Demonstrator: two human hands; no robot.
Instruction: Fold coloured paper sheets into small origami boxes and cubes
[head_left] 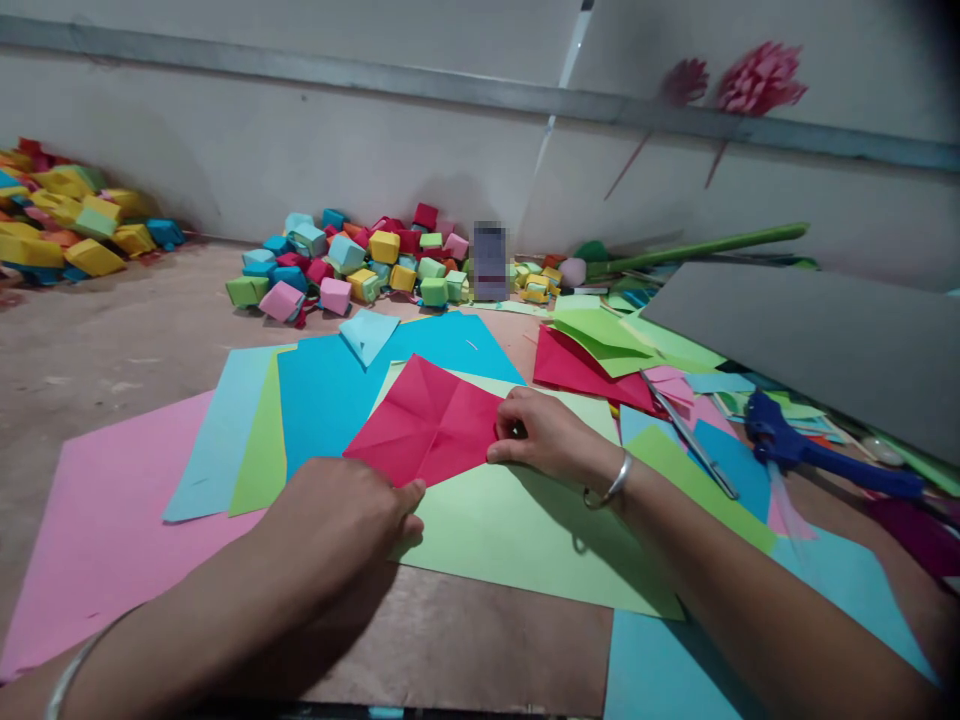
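Observation:
A creased red square of paper is held between my two hands above a pale green sheet. Fold lines cross at its middle, and one corner points away from me. My right hand pinches the right corner between thumb and fingers. At the near left edge, my left hand has its fingers closed on the paper, with the thumb by the near corner; part of its grip is hidden behind the hand. Beyond the red paper lies a small folded light-blue piece on a blue sheet.
Pink sheets spread leftward. Folded paper cubes are heaped by the wall, with another pile farther left. A phone stands upright among them. Scissors, a blue glue gun and a grey board lie at right.

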